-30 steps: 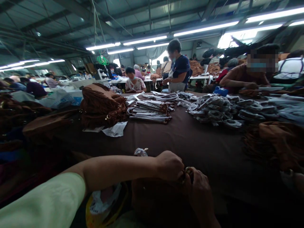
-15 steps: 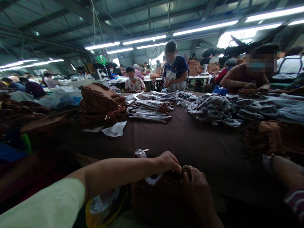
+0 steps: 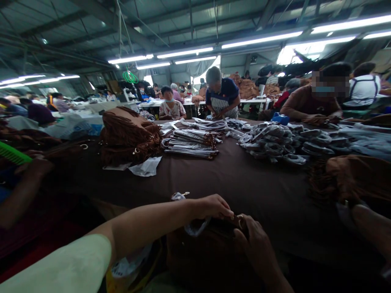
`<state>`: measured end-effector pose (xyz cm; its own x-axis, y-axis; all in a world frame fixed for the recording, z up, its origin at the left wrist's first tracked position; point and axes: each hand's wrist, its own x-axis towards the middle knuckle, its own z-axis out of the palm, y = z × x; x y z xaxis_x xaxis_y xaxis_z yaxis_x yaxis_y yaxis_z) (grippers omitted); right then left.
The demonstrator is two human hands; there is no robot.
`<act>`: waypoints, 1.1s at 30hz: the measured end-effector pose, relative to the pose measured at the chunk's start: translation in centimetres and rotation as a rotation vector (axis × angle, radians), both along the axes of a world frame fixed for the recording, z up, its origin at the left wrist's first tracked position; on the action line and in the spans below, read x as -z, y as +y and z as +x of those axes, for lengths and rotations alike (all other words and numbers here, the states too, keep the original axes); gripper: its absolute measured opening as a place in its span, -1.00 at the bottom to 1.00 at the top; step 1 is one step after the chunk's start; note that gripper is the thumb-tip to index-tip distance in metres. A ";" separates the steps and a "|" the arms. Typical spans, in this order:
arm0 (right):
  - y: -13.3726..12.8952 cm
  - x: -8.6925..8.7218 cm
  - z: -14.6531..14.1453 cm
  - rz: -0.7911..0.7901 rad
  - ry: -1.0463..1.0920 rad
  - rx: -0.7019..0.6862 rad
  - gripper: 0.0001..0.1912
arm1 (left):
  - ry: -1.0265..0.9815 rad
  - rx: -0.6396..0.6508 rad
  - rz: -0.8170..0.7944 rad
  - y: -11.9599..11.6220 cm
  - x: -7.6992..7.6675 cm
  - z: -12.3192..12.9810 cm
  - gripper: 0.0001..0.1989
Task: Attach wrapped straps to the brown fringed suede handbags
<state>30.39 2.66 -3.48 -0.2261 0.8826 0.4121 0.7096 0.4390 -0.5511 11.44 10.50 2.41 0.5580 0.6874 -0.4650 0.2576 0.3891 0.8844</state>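
A dark brown bag point(image 3: 198, 260) hangs or stands at the near table edge, its lower part in shadow. My left hand point(image 3: 216, 206) reaches across from the left, fingertips pinched on a brown strip at the bag's top edge. A gold-coloured metal ring point(image 3: 241, 222) sits at that edge, between my two hands. My right hand point(image 3: 255, 238) grips the bag's right top corner beside the ring, thumb and fingers closed around it. To the left of my fingers, a plastic-wrapped strap point(image 3: 197, 228) with a metal clasp point(image 3: 185, 193) loops behind my left forearm.
Brown fringed bags point(image 3: 130, 132) are piled at the left back of the dark table point(image 3: 189, 175). Wrapped straps point(image 3: 192, 142) lie in bundles, with a larger heap point(image 3: 275, 140) rightward. A co-worker's hand point(image 3: 35, 169) holds a green comb point(image 3: 14, 152); another person's forearm point(image 3: 371, 228) is at right.
The ring has turned and shows more openly between my hands, which stay nearly in place. At left, a co-worker's hand with the green comb has come up into view.
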 end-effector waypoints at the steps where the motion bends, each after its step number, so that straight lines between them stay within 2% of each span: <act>1: 0.0 -0.3 -0.2 -0.023 -0.016 0.036 -0.67 | 0.005 0.044 0.042 0.0 -0.5 -0.1 -0.60; 3: 0.0 -0.9 -0.7 -0.089 -0.045 0.095 -0.63 | 0.080 0.184 0.173 -0.1 -1.8 -0.3 -0.59; 6: 0.2 -1.9 -1.2 -0.194 -0.049 0.114 -0.68 | 0.295 0.375 0.369 -0.4 -3.8 -0.3 -0.60; 9: 0.8 -2.6 -1.2 -0.316 -0.054 0.113 -0.73 | 0.505 0.428 0.476 -1.2 -4.6 0.4 -0.64; 13: 1.6 -3.4 -1.3 -0.445 -0.097 0.135 -0.78 | 0.753 0.328 0.837 -3.2 -4.5 1.6 -0.66; 15: 1.8 -3.7 -1.5 -0.446 -0.119 0.192 -0.77 | 0.800 0.254 0.944 -4.1 -4.5 1.9 -0.69; 18: 1.6 -3.8 -1.8 -0.425 -0.112 0.232 -0.78 | 0.793 0.148 0.934 -5.0 -4.3 1.7 -0.69; 22: 0.9 -3.3 -2.6 -0.332 -0.103 0.279 -0.77 | 0.772 0.127 0.782 -5.5 -3.6 1.6 -0.52; 24: 0.6 -3.1 -3.1 -0.264 -0.124 0.318 -0.73 | 0.823 0.079 0.826 -5.6 -3.1 2.0 -0.43; 27: 0.5 -3.0 -3.5 -0.220 -0.158 0.366 -0.67 | 0.881 -0.053 0.953 -5.6 -2.4 3.1 -0.41; 33: 0.6 -2.7 -3.1 -0.101 -0.211 0.319 -0.76 | 0.780 -0.132 0.892 -4.3 -1.0 3.8 -0.39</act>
<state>27.31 3.27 -0.81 -0.0039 0.9560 0.2934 0.9038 0.1289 -0.4080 15.26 6.25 3.43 0.2374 0.9711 0.0239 0.8498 -0.2195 0.4792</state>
